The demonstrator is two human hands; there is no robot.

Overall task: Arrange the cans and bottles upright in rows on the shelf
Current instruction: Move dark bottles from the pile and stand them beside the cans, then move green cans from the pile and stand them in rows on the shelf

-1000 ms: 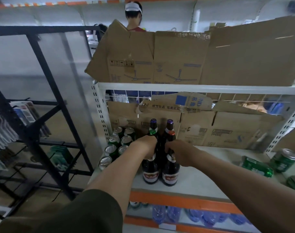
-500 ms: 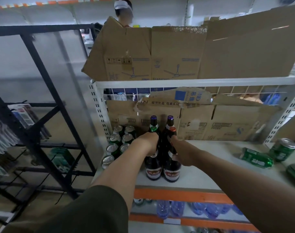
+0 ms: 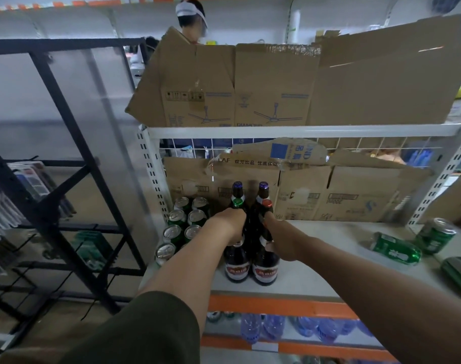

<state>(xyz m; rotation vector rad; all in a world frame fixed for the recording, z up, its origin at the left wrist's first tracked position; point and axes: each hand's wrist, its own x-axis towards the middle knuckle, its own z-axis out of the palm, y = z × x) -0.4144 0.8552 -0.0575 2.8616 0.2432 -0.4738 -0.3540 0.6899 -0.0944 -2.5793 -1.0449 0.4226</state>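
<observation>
Shop shelving fills the view: a white shelf [image 3: 329, 261] with an orange front edge, backed by flattened cardboard boxes [image 3: 355, 195], with a black metal rack [image 3: 66, 153] standing to its left. On the left end of the shelf, green cans [image 3: 183, 227] stand upright in two rows running front to back, their silver tops showing. Just beside them to the right stand dark bottles [image 3: 265, 269] in two rows, red labels on the front pair and purple caps on the rear pair. The left hand [image 3: 228, 223] is wrapped around the neck of the left front bottle, just under its green cap, its grip closed on the glass. The right hand [image 3: 280, 239] rests against the right side of the right front bottle, fingers curled around the neck below its red cap. Well apart at the right end of the shelf, one green can [image 3: 396, 248] lies on its side, another can [image 3: 435, 236] stands tilted near it, and a third [image 3: 458, 271] lies at the frame's edge. Blue water bottles [image 3: 263, 329] sit on the shelf below.
</observation>
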